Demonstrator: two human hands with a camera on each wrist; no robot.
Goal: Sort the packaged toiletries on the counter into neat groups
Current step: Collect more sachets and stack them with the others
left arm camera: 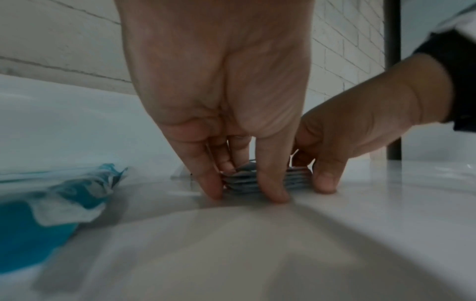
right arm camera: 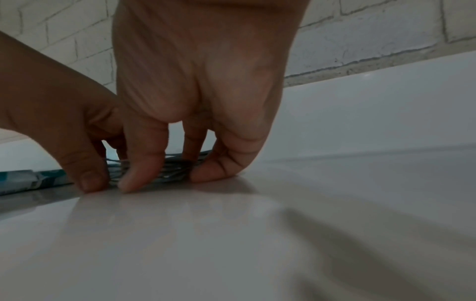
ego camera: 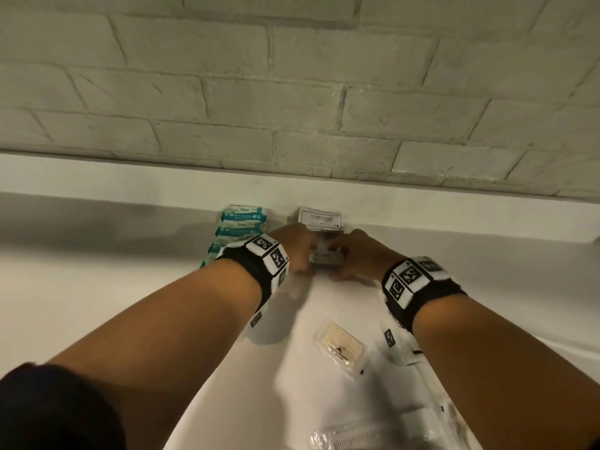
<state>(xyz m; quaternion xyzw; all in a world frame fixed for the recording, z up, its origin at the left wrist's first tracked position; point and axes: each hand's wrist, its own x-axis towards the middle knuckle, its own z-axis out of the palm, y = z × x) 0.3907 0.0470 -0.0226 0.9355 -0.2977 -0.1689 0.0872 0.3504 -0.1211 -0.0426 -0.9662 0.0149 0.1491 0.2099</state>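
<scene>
A short stack of grey sachets (ego camera: 326,256) lies on the white counter (ego camera: 130,287) near the back ledge. My left hand (ego camera: 302,254) grips its left side and my right hand (ego camera: 342,259) grips its right side, fingertips down on the counter. In the left wrist view the left hand (left arm camera: 242,189) has its fingers curled round the stack (left arm camera: 296,180). The right wrist view shows the right hand (right arm camera: 167,177) closed round the same stack (right arm camera: 177,168). Behind it lies a white shampoo sachet (ego camera: 319,217). A row of teal packets (ego camera: 240,230) sits to the left.
A clear packet with a cream bar (ego camera: 339,347) lies near me. A small white box (ego camera: 402,350) sits under my right wrist, and a clear packet with a comb (ego camera: 354,436) lies at the bottom edge. A white brick wall (ego camera: 292,92) rises behind the ledge.
</scene>
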